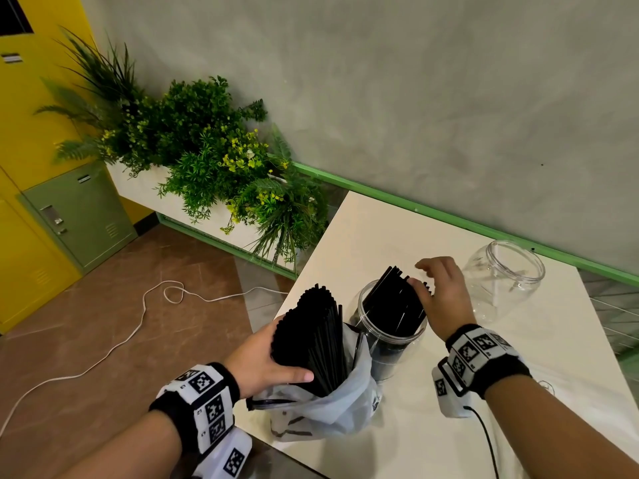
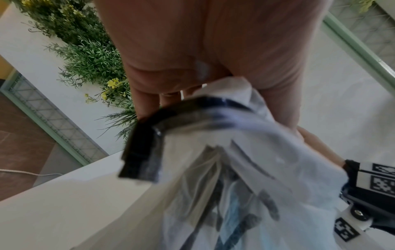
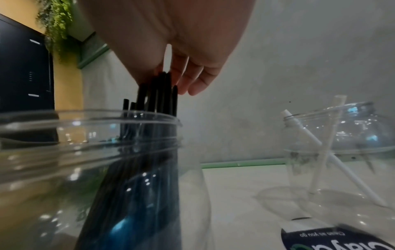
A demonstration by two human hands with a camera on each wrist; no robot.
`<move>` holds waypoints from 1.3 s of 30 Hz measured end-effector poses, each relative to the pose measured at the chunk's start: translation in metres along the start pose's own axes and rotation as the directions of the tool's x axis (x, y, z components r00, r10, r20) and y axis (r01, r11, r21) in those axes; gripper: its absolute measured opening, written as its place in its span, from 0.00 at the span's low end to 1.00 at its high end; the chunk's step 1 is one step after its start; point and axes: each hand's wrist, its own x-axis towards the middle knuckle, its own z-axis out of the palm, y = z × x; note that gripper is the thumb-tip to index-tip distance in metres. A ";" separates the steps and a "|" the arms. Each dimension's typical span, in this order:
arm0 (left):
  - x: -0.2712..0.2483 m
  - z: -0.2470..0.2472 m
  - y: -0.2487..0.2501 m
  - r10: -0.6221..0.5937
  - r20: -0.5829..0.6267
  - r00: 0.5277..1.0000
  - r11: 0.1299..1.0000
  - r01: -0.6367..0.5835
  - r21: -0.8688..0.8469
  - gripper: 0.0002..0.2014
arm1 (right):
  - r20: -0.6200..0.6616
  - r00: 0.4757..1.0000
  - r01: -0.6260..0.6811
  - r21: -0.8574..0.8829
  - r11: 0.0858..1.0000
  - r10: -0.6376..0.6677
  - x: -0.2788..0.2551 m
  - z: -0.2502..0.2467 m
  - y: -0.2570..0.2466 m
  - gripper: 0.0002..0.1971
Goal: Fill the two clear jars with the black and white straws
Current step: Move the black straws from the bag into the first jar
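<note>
Black straws (image 1: pixel 397 299) in near jar (image 1: pixel 389 326) look light, stiff, slippery; right hand (image 1: pixel 442 299) open, fingers resting on their tips, left hand (image 1: pixel 266 361) clamping bagged bundle (image 1: pixel 311 340) mid-length — best hold; far jar (image 1: pixel 501 281) on surface (image 1: pixel 380 229).

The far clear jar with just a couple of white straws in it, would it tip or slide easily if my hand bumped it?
Probably. The far jar looks like thin clear plastic holding only two white straws, so likely light. Its broad base may resist tipping, but it could slide on the smooth white table.
</note>
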 end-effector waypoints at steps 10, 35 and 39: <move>0.001 0.001 0.003 0.014 0.001 1.000 1.000 -0.014 -0.020 0.43 | 0.121 0.978 0.183 -0.094 0.979 -0.171 -0.018 -0.011 0.018 0.16; 0.003 0.002 -0.004 -0.033 -0.029 0.999 0.999 0.033 0.002 0.54 | 0.315 0.949 0.043 -0.092 0.995 -0.012 0.005 0.023 -0.017 0.33; 0.002 0.002 0.000 -0.027 -0.030 0.999 0.999 0.027 0.020 0.53 | 0.286 0.958 0.059 -0.175 0.983 -0.007 0.010 0.041 -0.024 0.18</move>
